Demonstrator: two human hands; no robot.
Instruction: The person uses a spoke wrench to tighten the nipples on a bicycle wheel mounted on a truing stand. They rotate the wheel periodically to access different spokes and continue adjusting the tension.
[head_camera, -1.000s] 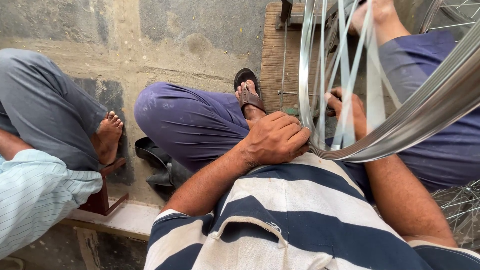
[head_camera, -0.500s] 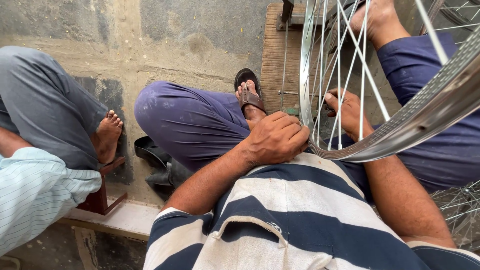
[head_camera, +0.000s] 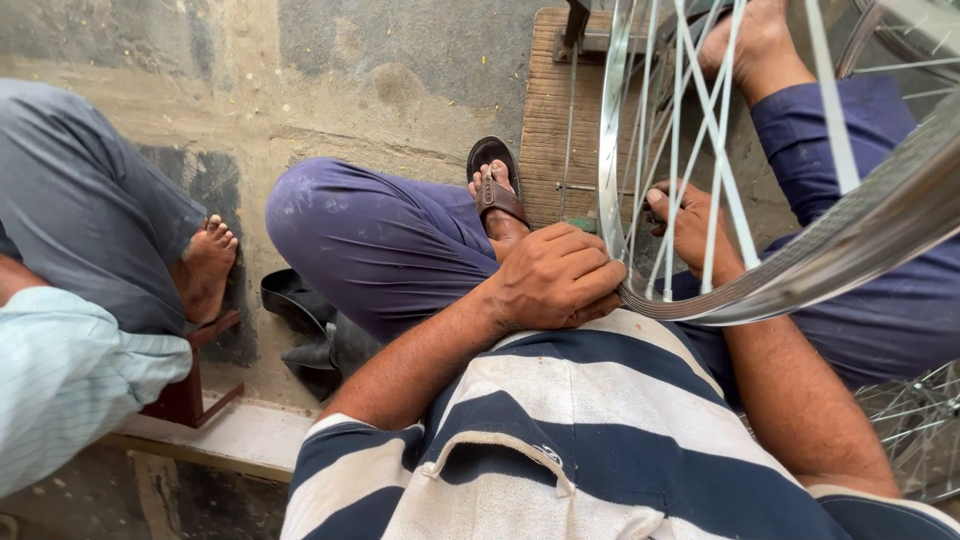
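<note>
1 wheel rim (head_camera: 800, 270), 2 hands (head_camera: 555, 275), 1 sandal (head_camera: 497, 185), 1 wooden board (head_camera: 550, 120).

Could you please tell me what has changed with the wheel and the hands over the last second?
The shiny spoked metal wheel rim has turned, its spokes sitting at new angles. The left hand keeps gripping the rim's near edge and the right hand stays among the spokes. The brown sandal has not moved.

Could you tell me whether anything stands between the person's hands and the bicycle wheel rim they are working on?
Nothing visible does. The left hand already rests on the near edge of the wheel rim, and the right hand is in among the spokes; what its fingers grip is hidden behind them.
</note>
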